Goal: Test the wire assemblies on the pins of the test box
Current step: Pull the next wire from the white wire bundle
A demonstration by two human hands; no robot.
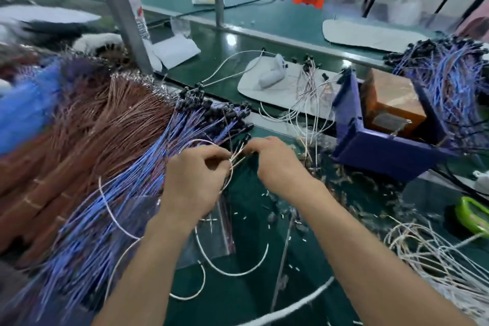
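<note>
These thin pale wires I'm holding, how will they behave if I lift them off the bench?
Probably floppy: the pale wires pinched between the left hand and right hand curve in loose loops below. Likely very light, being so thin. They may snag the blue wires lying alongside.

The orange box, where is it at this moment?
Head view, upper right: the orange box sits inside the blue tray, beyond the right hand.

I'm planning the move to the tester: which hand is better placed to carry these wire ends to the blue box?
Right, probably. The right hand pinches the thin wires on the side nearer the blue box; the left hand grips them farther away, beside the blue-wire bundle.
</note>
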